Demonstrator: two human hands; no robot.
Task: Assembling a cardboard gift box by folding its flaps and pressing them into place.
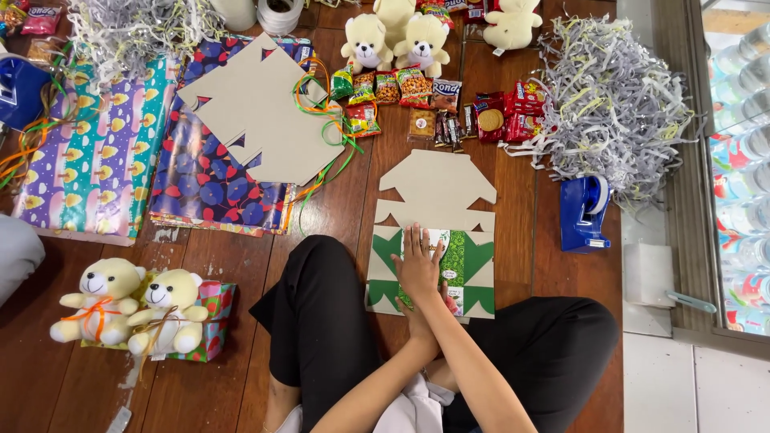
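The right hand [419, 265] lies flat with fingers together, pressing on the green box sheet [433, 240] on the wooden floor [241, 385]. The left hand [417, 321] hides under the right arm, so I cannot tell its shape. At 3 o'clock sits a blue tape holder [584, 212]. At 9 o'clock sit two teddy bears [136, 309]

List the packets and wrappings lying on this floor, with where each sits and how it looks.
Snack packets: small red, green and orange pouches in a row below the top teddy bears.
Wrapping paper: flat blue sheets, left of centre.
Second wrapping paper: teal and pink, far left.
Wrapped box: small and colourful, behind the two lower-left bears.
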